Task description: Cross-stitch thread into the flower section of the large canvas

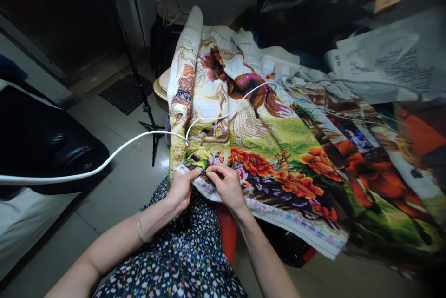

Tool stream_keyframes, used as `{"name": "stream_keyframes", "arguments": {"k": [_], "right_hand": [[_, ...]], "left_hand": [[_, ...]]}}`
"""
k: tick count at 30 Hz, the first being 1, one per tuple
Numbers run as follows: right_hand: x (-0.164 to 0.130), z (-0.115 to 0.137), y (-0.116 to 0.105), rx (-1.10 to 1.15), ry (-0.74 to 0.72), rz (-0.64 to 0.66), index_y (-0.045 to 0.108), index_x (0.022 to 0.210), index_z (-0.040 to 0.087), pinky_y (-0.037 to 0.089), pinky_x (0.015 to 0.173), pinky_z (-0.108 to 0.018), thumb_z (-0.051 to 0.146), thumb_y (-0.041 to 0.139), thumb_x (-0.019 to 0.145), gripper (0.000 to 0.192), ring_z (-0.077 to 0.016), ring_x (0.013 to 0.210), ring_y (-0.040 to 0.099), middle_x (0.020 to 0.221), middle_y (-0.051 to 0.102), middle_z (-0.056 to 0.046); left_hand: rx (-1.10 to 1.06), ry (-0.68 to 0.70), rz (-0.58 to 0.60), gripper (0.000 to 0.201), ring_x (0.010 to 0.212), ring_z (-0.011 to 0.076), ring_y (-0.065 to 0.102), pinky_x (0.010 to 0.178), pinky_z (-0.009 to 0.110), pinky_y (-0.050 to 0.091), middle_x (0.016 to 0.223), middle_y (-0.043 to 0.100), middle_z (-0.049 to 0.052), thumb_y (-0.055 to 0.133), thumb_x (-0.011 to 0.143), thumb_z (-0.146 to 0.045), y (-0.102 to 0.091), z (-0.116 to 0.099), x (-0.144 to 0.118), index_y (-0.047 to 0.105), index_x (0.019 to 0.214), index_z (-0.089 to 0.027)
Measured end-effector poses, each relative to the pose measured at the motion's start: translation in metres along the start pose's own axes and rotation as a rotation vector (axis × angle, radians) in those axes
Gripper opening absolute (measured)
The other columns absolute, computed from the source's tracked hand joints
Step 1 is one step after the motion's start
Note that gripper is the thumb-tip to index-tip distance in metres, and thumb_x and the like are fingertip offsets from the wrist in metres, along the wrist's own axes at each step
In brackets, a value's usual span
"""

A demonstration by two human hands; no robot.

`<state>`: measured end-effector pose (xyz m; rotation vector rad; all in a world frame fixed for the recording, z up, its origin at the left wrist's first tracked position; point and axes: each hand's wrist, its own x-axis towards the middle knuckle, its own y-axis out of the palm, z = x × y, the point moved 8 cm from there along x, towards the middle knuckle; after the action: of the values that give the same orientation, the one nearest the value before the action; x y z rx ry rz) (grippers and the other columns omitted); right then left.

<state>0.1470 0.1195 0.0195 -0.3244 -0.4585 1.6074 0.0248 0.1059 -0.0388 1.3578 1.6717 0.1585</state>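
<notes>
A large cross-stitch cloth (258,163) with horses and orange flowers spreads over my lap and away to the right, its left side rolled into a tube (183,79). My left hand (181,188) grips the white lower edge of the cloth, thumb on top and fingers underneath. Close to its thumb, my right hand (226,184) pinches thumb and forefinger together at the cloth's surface. Whatever is between those fingertips is too small to make out. A white cable (139,136) crosses above the cloth just beyond my hands.
A black tripod stand (148,107) rises at the left beside a dark floor mat (121,96). Black padded seating (45,140) stands further left. White plugs and a power strip (278,68) lie on the cloth's far side. Plastic bags (393,56) are piled at the right.
</notes>
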Motion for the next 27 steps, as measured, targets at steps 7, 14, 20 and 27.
{"name": "stream_keyframes", "arguments": {"k": [7, 14, 20, 27], "right_hand": [[-0.001, -0.002, 0.001, 0.027, 0.034, -0.022, 0.065, 0.073, 0.017, 0.045, 0.063, -0.026, 0.024, 0.055, 0.084, 0.016, -0.0159, 0.068, 0.059, 0.071, 0.064, -0.002], [-0.003, 0.000, -0.002, -0.017, -0.030, -0.001, 0.068, 0.081, 0.018, 0.047, 0.069, -0.026, 0.019, 0.056, 0.085, 0.013, -0.0164, 0.075, 0.062, 0.081, 0.067, -0.004], [-0.003, 0.019, -0.005, -0.121, -0.113, -0.055, 0.065, 0.084, 0.018, 0.048, 0.072, -0.028, 0.010, 0.053, 0.083, 0.014, -0.0172, 0.076, 0.062, 0.080, 0.066, -0.003], [-0.002, 0.046, 0.011, -0.505, -0.217, -0.001, 0.067, 0.088, 0.018, 0.049, 0.073, -0.033, 0.015, 0.048, 0.090, 0.019, -0.0231, 0.085, 0.058, 0.087, 0.060, -0.010]], "left_hand": [[-0.006, 0.001, -0.006, 0.031, 0.069, 0.0164, 0.063, 0.070, 0.029, 0.049, 0.076, 0.071, 0.004, 0.079, 0.051, -0.013, 0.000, 0.001, 0.001, 0.069, 0.080, -0.011], [-0.008, 0.007, 0.013, 0.028, 0.069, 0.0155, 0.063, 0.070, 0.028, 0.049, 0.077, 0.071, 0.003, 0.078, 0.054, -0.013, 0.001, 0.001, 0.000, 0.069, 0.080, -0.012], [0.027, -0.023, 0.022, 0.025, 0.065, 0.0161, 0.062, 0.066, 0.029, 0.049, 0.072, 0.070, 0.004, 0.077, 0.053, -0.014, 0.005, 0.003, -0.004, 0.069, 0.076, -0.011], [0.035, 0.019, 0.061, 0.025, 0.062, 0.0139, 0.060, 0.063, 0.026, 0.046, 0.069, 0.069, 0.002, 0.077, 0.049, -0.011, 0.010, 0.001, -0.004, 0.067, 0.072, -0.011]]}}
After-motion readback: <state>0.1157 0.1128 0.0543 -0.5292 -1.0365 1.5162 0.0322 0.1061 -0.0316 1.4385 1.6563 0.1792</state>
